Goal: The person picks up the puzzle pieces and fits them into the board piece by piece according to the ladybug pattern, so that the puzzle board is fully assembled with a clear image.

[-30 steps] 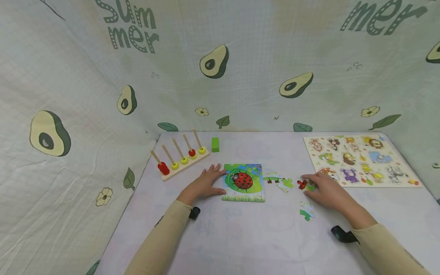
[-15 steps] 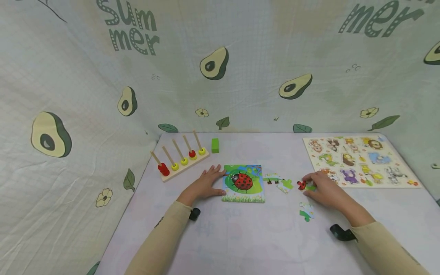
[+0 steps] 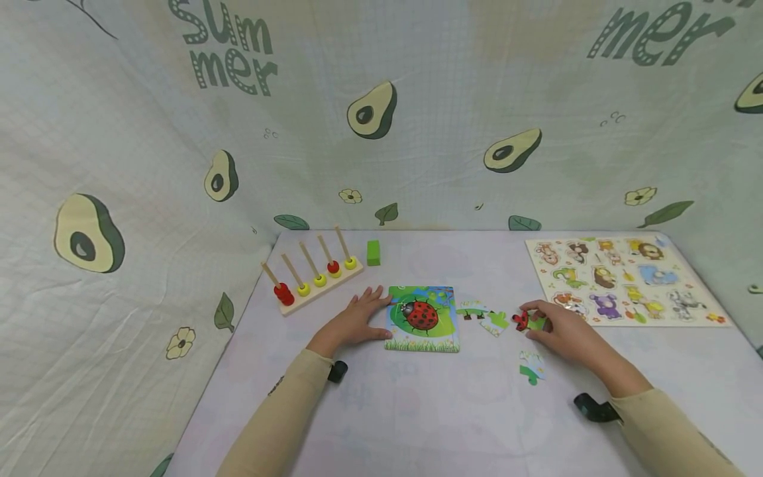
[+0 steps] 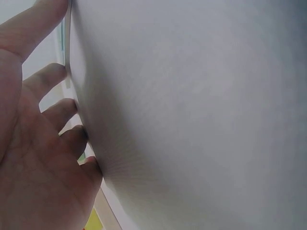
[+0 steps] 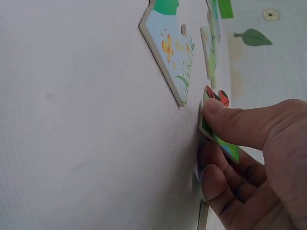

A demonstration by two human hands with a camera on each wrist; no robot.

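My left hand (image 3: 353, 321) lies spread at the left edge of a square ladybug puzzle (image 3: 422, 317), its thumb and index finger at the edge. In the left wrist view the fingertips rest on the table. To the right, my right hand (image 3: 563, 331) pinches a red and green puzzle piece (image 5: 231, 149) between thumb and fingers; in the right wrist view the piece is tilted close over the table. Two joined-looking pieces, one with black feet (image 3: 473, 309) and one green and white (image 3: 495, 322), lie between puzzle and hand. Another grassy piece (image 3: 532, 366) lies nearer the front.
A wooden bead stacker (image 3: 322, 286) with red and yellow beads stands at the back left, beside a green block (image 3: 373, 252). On the right lies a large animal peg puzzle board (image 3: 628, 278). A fabric wall (image 3: 441, 172) with avocado prints rises behind the table.
My right hand has shifted very slightly to the left with the red and green puzzle piece. The left hand stays at the ladybug puzzle's edge.
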